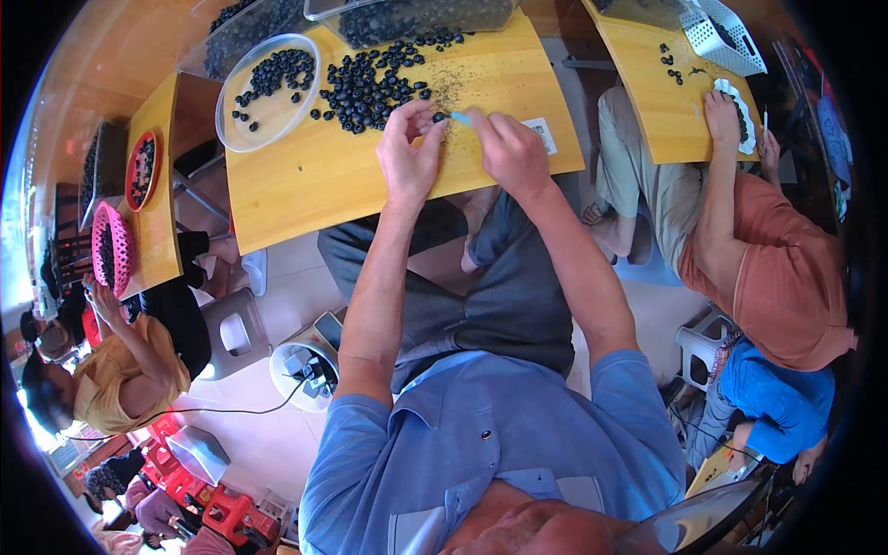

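Left hand (410, 153) pinching dark bead (439, 117), right hand (511, 148) with blue tool (460, 117) (tips touching).

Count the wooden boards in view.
3: one under the person's hands, one at upper right, one at left with red baskets. More may be hidden.

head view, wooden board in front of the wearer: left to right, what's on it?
clear round dish → pile of dark berries → left hand → small blue tool → right hand → white label
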